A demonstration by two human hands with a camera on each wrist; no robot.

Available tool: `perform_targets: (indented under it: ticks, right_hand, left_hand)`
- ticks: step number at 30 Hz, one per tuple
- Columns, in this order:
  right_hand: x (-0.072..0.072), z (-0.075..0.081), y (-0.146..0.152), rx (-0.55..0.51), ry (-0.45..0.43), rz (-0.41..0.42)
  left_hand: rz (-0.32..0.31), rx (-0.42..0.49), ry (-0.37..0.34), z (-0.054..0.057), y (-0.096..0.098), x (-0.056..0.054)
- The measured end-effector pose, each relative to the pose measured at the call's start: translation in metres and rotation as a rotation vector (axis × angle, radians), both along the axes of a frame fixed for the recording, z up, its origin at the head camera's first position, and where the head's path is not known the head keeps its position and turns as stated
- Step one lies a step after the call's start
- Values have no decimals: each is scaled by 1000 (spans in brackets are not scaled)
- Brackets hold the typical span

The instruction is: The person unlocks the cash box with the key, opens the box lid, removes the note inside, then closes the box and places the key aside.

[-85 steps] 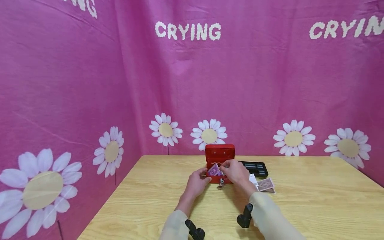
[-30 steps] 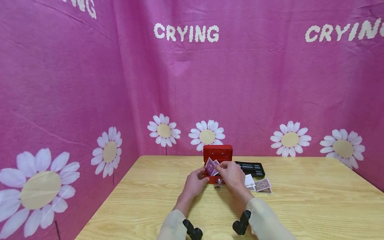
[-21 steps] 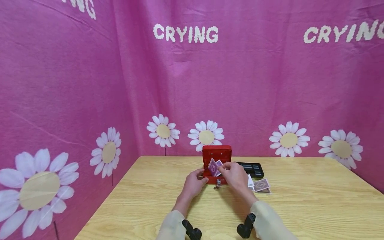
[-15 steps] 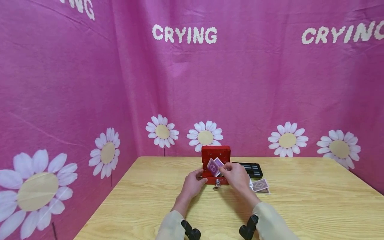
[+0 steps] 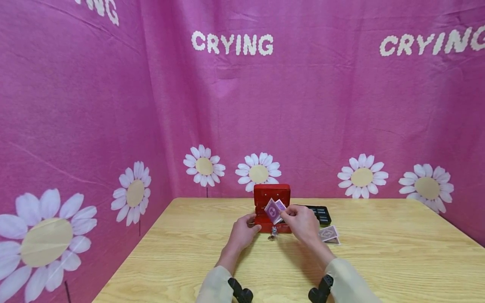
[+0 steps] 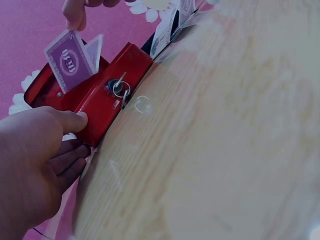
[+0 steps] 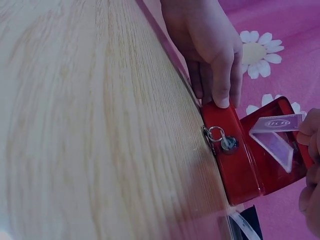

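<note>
The red cash box [image 5: 261,227] stands on the table with its lid up. A small key on a ring [image 6: 119,89] sits in its front lock. My left hand [image 5: 242,233] grips the box's left end, thumb [image 6: 75,121] on the front wall. My right hand [image 5: 304,224] pinches a purple play banknote [image 5: 273,211] by its right edge, above the box's opening. In the right wrist view the note spreads in a V, two purple leaves apart. Part of the box's inside is hidden behind the note and my right hand.
A black coin tray [image 5: 323,215] lies to the right of the box, partly behind my right hand. In front of it lie brownish play notes [image 5: 329,234]. A pink cloth wall [image 5: 303,105] rises behind the table [image 5: 398,244].
My right hand has raised the purple note out of the box and drawn it slightly right, now covering the white papers beside the box. My left hand stays at the box's left end.
</note>
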State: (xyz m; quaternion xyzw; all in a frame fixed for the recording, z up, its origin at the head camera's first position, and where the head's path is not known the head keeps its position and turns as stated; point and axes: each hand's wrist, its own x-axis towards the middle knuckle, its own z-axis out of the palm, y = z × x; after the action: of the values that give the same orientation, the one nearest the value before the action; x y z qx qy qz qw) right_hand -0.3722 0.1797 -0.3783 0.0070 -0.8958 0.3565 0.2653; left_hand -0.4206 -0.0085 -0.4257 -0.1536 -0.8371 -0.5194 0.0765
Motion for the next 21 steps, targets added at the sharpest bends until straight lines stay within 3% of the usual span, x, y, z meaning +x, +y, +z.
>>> perform_targets:
  ticks: [13,21]
  right_hand:
    - [17,8,17,30,49,-24]
    - [25,3,25,66,35,5]
  left_hand:
    - [-3,1,0,4,-2,3]
    - [2,10,-17,3,1,3]
